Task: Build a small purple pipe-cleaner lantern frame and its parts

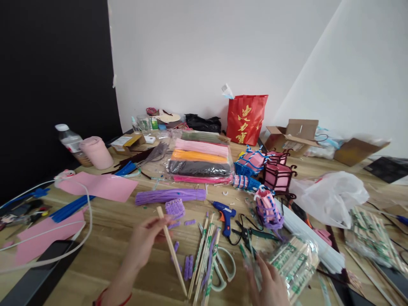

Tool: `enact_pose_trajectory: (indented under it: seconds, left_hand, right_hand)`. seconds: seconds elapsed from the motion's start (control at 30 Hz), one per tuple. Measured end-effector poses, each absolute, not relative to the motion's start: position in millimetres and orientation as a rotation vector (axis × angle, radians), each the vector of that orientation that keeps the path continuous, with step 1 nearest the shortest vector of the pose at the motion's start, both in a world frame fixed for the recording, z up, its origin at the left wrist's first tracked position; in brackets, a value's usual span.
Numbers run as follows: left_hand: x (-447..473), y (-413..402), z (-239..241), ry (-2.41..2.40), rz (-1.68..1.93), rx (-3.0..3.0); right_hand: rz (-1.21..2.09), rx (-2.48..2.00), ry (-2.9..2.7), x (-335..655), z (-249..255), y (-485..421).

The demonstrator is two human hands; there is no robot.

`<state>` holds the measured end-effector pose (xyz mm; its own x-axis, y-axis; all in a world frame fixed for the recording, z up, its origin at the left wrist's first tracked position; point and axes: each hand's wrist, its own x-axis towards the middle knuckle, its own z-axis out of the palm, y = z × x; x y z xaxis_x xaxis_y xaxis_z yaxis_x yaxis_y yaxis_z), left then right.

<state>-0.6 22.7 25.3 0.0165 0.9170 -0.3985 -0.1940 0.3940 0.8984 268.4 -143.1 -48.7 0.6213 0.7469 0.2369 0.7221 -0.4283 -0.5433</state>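
Note:
A pair of bare wooden chopsticks slants down from my left hand, pinched near its upper end by thumb and fingers. Blurred at the lower right, my right hand closes around what looks like a clear chopstick wrapper with green at its tip. Just beyond it lie green-handled pliers. Between the hands are several wrapped chopsticks and white-handled scissors. A small purple woven piece and short purple rolls lie by my left hand.
A blue glue gun lies mid-table, near a purple pipe-cleaner bundle and bagged coloured bundles. Small lanterns, a chopstick pack and a white plastic bag are rightward. A white cable loops across the left.

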Motion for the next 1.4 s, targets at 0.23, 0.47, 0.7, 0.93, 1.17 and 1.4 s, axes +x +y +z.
enact_pose_trajectory:
  seconds: [0.23, 0.47, 0.7, 0.93, 1.17, 1.4]
  left_hand:
    - [58.8, -2.7, 7.5, 1.018, 0.737, 0.856]
    - [52.3, -14.4, -3.8, 0.957, 0.637, 0.921]
    - [39.0, -8.8, -10.3, 1.088, 0.723, 0.975]
    - [40.1, -8.9, -12.9, 1.082, 0.627, 0.905]
    - [45.5, -6.4, -25.3, 1.127, 0.619, 1.040]
    - [47.2, -1.6, -35.8, 1.279, 0.620, 1.413]
  right_hand:
    - [1.203, -1.647, -1.247, 193.9, -37.8, -107.2]
    - [1.652, -1.450, -0.872, 148.2, -66.9, -96.9]
    - [1.305, -1.562, -0.982, 188.9, -43.6, -94.1]
    - [0.158, -2.001, -1.158, 279.5, -51.8, -102.5]
    - [-0.066, -2.201, -1.419, 318.1, -70.2, -106.3]
    - [0.055, -2.389, -1.620, 319.6, -78.4, -104.1]
